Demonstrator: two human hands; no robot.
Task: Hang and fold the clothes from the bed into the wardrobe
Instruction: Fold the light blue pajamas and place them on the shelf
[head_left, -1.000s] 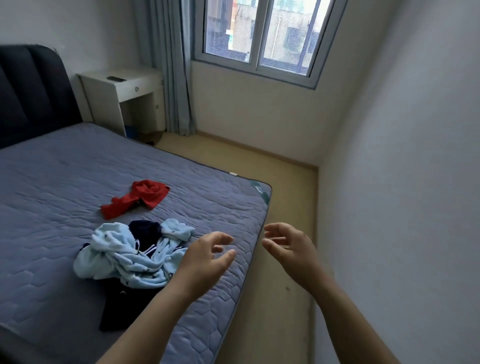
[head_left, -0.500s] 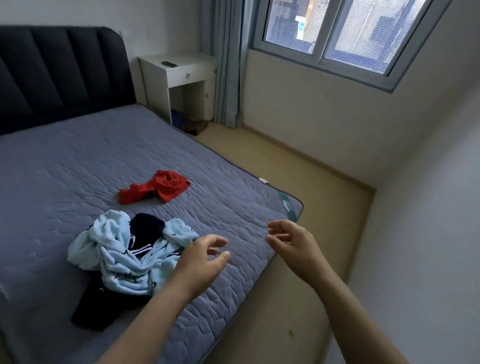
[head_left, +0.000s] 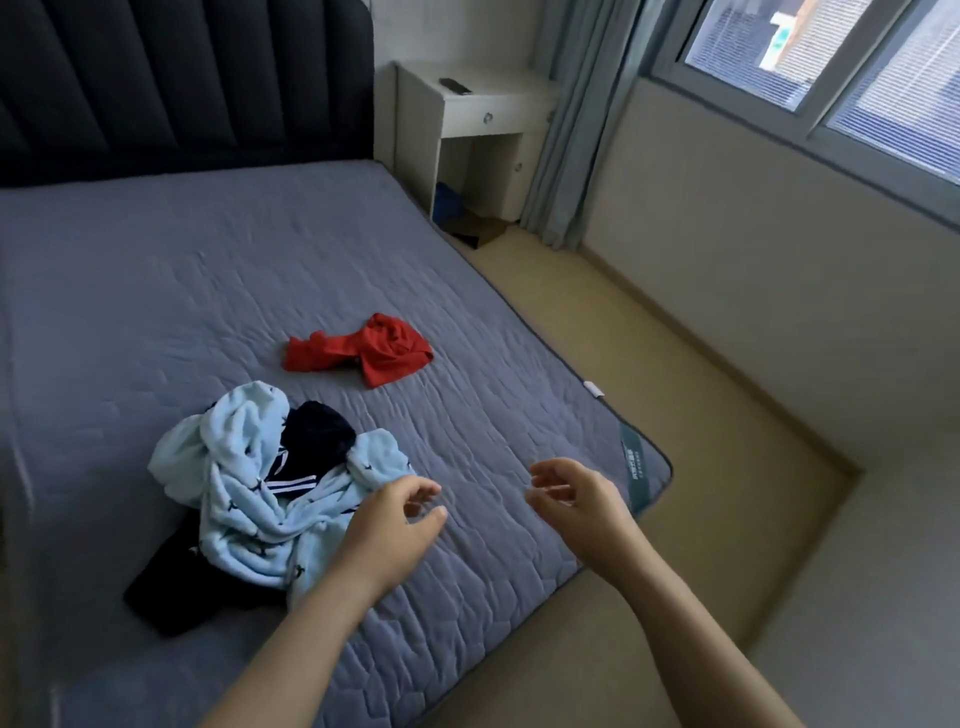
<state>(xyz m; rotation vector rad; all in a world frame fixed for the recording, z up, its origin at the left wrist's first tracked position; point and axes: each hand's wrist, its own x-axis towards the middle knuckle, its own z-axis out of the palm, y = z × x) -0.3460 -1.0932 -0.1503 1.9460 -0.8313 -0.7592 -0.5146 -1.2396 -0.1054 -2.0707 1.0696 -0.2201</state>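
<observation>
Clothes (head_left: 270, 499) lie in a crumpled heap on the bed (head_left: 208, 291), on its grey quilted cover toward the foot end. In the heap you have a light blue garment (head_left: 234, 457) with small dark marks, tangled round a navy piece with white stripes (head_left: 317, 436). A black garment (head_left: 171, 587) sticks out from under them on the near side. A red garment (head_left: 374, 351) lies on its own farther up the bed, apart from the heap.

Your left hand (head_left: 389, 530) hangs at the heap's right edge, its fingers (head_left: 426, 491) loosely curled and gripping nothing. Whether it touches the blue cloth cannot be told. Your right hand (head_left: 576, 499) hovers over the cover near the foot corner, beside a green label (head_left: 636, 467), fingers (head_left: 545, 470) also loosely curled and holding nothing. The two hands are apart, palms turned toward each other.

At the head of the bed stands a dark padded headboard (head_left: 182, 78). Beside it is a white nightstand (head_left: 483, 114) with a small dark object (head_left: 455, 85) on top, then a grey curtain (head_left: 576, 130) and a window (head_left: 831, 67) above the beige floor (head_left: 675, 415).
</observation>
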